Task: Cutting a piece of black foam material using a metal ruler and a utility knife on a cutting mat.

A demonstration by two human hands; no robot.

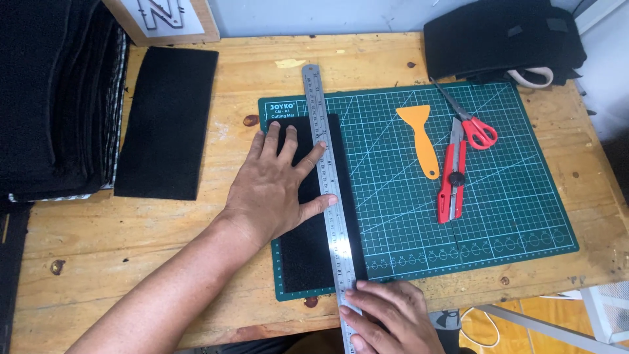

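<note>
Here, no container is in view; the work lies on a green cutting mat (498, 196) on a wooden table (131, 249). The left hand (275, 187) lies flat with fingers spread wide, pressing a black felt strip (308, 255) at the mat's left side; its thumb and forefinger touch a steel ruler (329, 190) laid along the strip from far to near. The right hand (390, 314), fingers loosely curled, rests on the ruler's near end. Right of the ruler, well apart, lie an orange scraper (422, 141), a red utility knife (452, 180) and red-handled scissors (473, 126). Left of the mat lie another black felt piece (167, 124) and a stack of black sheets (56, 98).
</note>
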